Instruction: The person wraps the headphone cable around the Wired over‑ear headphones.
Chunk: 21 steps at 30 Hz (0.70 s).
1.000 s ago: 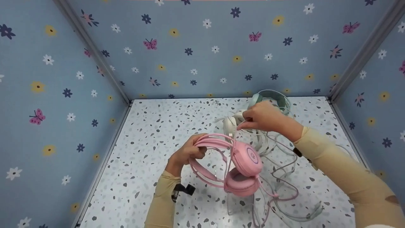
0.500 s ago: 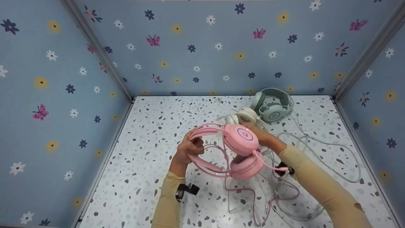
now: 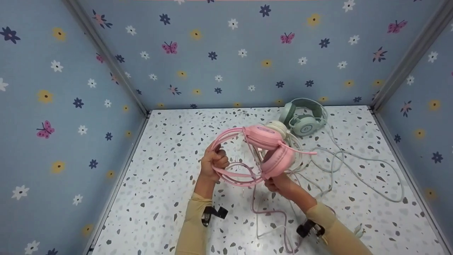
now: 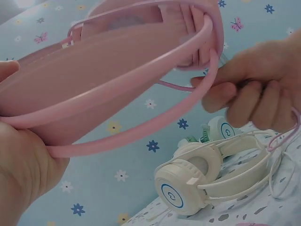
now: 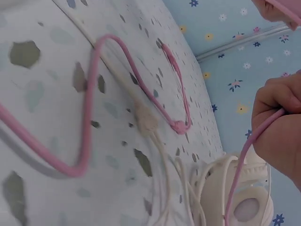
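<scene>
My left hand point(image 3: 214, 163) holds the pink headset point(image 3: 264, 137) up off the table by its headband, the fingers curled round the band. Both ear cups point to the right, and the thin microphone boom sticks out to the right. Just below the lower ear cup, my right hand point(image 3: 286, 186) grips the pink cable point(image 5: 249, 140); the right wrist view shows it coming out of the curled fingers. Behind the pink headset stands a white headset point(image 4: 181, 188), partly hidden in the head view. A green headset point(image 3: 305, 125) lies farther back, against the wall.
Pale grey-green cable point(image 3: 375, 161) loops across the right of the speckled table point(image 3: 170, 141). White and pink cords lie loosely near the front, with a white cable splitter point(image 5: 146, 120) among them. Flower-patterned walls point(image 3: 219, 42) close off the back and both sides.
My right hand has come down from beside the white headset to under the pink ear cups. The pink headset has moved away from me and turned, and its boom now points right.
</scene>
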Available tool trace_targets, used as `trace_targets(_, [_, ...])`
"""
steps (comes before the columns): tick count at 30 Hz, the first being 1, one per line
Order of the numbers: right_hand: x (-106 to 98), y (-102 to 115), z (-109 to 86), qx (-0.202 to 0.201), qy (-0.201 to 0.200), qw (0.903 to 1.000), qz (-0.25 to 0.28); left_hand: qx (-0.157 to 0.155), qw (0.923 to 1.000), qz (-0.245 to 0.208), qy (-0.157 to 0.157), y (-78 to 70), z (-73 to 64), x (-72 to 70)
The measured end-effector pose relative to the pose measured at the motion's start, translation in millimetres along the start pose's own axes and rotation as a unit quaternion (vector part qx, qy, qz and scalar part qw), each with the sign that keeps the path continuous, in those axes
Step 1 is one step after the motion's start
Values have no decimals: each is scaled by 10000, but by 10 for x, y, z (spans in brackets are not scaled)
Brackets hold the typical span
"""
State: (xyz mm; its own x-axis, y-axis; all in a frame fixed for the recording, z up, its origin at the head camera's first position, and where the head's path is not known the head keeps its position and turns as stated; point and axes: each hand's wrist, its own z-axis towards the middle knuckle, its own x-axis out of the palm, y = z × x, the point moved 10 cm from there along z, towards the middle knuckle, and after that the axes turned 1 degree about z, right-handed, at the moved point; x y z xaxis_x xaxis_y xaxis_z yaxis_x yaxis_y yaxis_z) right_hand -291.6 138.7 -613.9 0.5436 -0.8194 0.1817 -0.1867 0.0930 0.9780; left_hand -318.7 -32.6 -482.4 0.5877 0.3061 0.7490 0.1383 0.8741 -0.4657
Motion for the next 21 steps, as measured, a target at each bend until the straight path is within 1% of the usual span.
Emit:
trace_targets(2, [173,249,-203,270,-259,9988,-312,35,9997,55,-229,8,9,-43])
trace_targets(3, [216,317,-286,330,-363,9976,-483,61,9994,78,-345,9,6,-67])
trace_targets(4, [218,330,-342,266,-416,9965,-675,77,9988,111,-478,10,-1,-96])
trace_targets(6, [151,274,-394,-25,-560,9941,-928,104,9967,136,-799,10,-9,-167])
trace_targets(8, [76,229,-435,-250,-807,9887,-1239,90,9926,145,-1205,28,-17,-259])
trace_targets(9, [43,217,-448,-444,-930,9845,-1420,65,9904,151,-1372,40,-14,-295])
trace_targets(10, [20,223,-464,-647,-1056,9784,-1655,43,9884,138,-1512,50,-5,-324])
trace_targets(13, [33,353,-552,-1009,-1421,9508,-2560,105,9809,128,-1937,38,33,-396])
trace_targets(15, [34,403,-627,-1411,-1639,9248,-3132,238,9738,126,-2258,-17,40,-444])
trace_targets(16, [43,435,-678,-1581,-1713,9121,-3371,312,9682,137,-2477,-48,27,-479])
trace_targets(17, [49,456,-728,-1698,-1787,9025,-3532,395,9616,152,-2713,-84,2,-517])
trace_targets(19, [50,477,-825,-1829,-1942,8863,-3785,524,9498,200,-3078,-146,-57,-576])
trace_targets(20, [47,481,-869,-1831,-2008,8792,-3915,545,9460,220,-3187,-167,-85,-594])
trace_targets(21, [44,478,-908,-1796,-2041,8756,-3992,535,9438,241,-3252,-178,-110,-607])
